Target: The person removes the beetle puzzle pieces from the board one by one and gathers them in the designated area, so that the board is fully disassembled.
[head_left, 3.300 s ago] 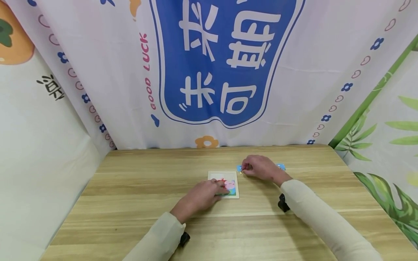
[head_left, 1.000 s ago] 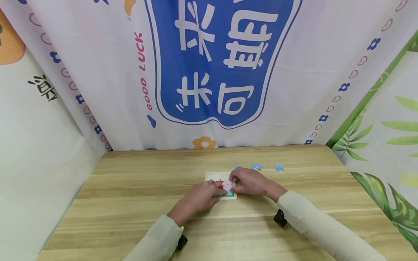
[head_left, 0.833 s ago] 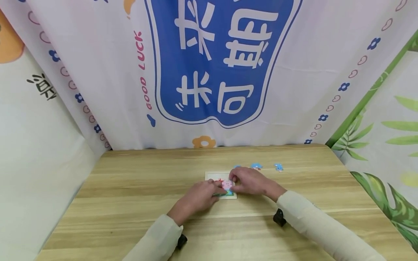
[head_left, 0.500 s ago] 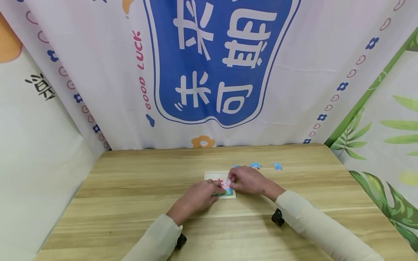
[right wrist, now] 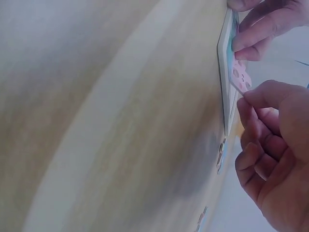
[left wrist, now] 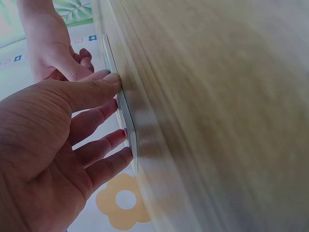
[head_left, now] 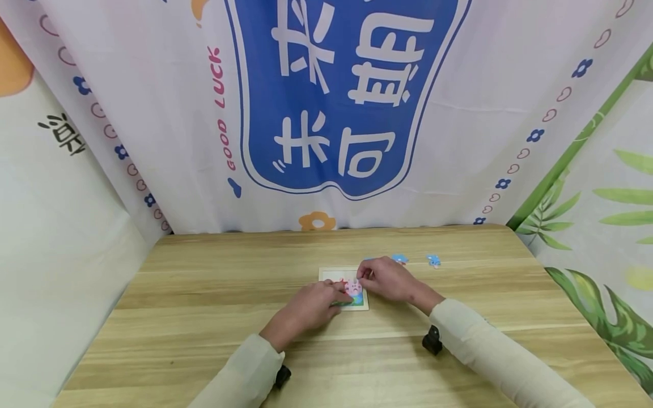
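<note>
A small jigsaw puzzle in a pale frame (head_left: 365, 307) lies flat on the wooden table, with red, pink, blue and green parts showing in its lower half. My left hand (head_left: 308, 306) rests on it with fairly straight fingers, covering its left part; in the left wrist view the thumb touches the frame's edge. At the frame's right side, my right hand (head_left: 390, 279) pinches a pink puzzle piece (right wrist: 240, 76) between thumb and forefinger. That piece stands tilted over the frame in the right wrist view. The upper part of the frame shows bare white.
Loose blue puzzle pieces lie behind my right hand: one (head_left: 399, 259) close by, another (head_left: 433, 260) farther right, and a third (head_left: 368, 259) partly hidden by the hand. A printed curtain (head_left: 326, 113) hangs at the table's back edge.
My right hand has come from the loose pieces to the frame's right side and now holds the pink piece there, slightly raised and tilted. My left hand has stayed on the puzzle.
</note>
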A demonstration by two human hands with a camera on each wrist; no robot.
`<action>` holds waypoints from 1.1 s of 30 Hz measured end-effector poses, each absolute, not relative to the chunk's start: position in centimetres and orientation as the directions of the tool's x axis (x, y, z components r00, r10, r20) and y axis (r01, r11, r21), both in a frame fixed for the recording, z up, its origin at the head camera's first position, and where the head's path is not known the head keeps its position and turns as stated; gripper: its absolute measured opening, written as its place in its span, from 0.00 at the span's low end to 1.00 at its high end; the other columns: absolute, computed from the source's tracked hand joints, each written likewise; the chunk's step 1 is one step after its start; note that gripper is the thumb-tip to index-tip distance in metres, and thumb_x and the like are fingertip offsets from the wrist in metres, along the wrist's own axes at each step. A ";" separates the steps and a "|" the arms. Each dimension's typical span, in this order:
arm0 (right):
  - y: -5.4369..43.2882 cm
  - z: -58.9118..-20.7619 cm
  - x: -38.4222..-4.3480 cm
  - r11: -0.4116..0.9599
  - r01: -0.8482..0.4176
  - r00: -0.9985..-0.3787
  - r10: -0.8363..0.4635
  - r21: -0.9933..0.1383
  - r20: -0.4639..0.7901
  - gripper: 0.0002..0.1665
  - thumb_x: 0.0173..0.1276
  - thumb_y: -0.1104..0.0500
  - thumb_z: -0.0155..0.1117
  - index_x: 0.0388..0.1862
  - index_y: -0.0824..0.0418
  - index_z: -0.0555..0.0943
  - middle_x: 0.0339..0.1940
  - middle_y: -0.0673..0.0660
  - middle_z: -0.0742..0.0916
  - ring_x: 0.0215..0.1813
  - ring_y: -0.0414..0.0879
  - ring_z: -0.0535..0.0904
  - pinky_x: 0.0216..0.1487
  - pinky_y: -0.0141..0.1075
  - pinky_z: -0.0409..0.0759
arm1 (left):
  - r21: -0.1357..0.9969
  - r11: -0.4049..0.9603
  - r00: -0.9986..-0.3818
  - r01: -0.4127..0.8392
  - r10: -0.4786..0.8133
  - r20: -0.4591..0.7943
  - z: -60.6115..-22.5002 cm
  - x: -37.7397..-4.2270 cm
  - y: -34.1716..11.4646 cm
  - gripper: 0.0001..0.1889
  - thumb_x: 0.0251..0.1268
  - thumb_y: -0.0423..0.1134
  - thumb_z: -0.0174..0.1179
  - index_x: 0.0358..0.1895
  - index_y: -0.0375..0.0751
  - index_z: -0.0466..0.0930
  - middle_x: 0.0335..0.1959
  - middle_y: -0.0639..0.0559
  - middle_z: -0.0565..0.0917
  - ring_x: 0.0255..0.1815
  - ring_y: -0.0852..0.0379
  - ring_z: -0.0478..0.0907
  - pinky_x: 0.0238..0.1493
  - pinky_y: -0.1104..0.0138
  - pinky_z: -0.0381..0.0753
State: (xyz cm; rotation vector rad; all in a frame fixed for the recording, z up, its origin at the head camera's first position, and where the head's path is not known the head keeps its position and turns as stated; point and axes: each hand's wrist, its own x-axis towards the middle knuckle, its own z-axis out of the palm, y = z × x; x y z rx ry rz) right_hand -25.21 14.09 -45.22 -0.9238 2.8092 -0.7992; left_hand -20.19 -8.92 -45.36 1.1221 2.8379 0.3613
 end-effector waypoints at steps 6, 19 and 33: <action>14.2 -45.4 -25.1 0.657 -0.512 -0.823 -0.559 -0.553 0.098 0.04 0.70 0.62 0.68 0.36 0.53 0.84 0.32 0.42 0.85 0.35 0.36 0.79 0.39 0.34 0.80 | 0.243 0.709 -0.733 0.662 0.680 0.010 -45.2 -20.2 -8.9 0.16 0.70 0.38 0.68 0.59 0.51 0.88 0.68 0.52 0.79 0.62 0.49 0.78 0.58 0.56 0.80; 14.6 -45.6 -24.9 0.614 -0.535 -0.810 -0.569 -0.580 0.144 0.05 0.70 0.63 0.66 0.36 0.53 0.84 0.31 0.42 0.85 0.33 0.37 0.79 0.37 0.34 0.80 | 0.225 0.704 -0.726 0.673 0.688 0.019 -45.1 -20.1 -9.0 0.16 0.70 0.39 0.69 0.59 0.51 0.88 0.67 0.53 0.80 0.58 0.50 0.80 0.55 0.57 0.82; 16.4 -44.8 -24.8 0.632 -0.486 -0.842 -0.523 -0.603 0.130 0.04 0.70 0.62 0.65 0.38 0.54 0.86 0.32 0.43 0.85 0.33 0.40 0.79 0.36 0.36 0.80 | 0.227 0.706 -0.727 0.671 0.687 0.014 -45.2 -20.1 -8.9 0.17 0.71 0.39 0.67 0.61 0.50 0.87 0.63 0.53 0.82 0.59 0.50 0.79 0.56 0.57 0.81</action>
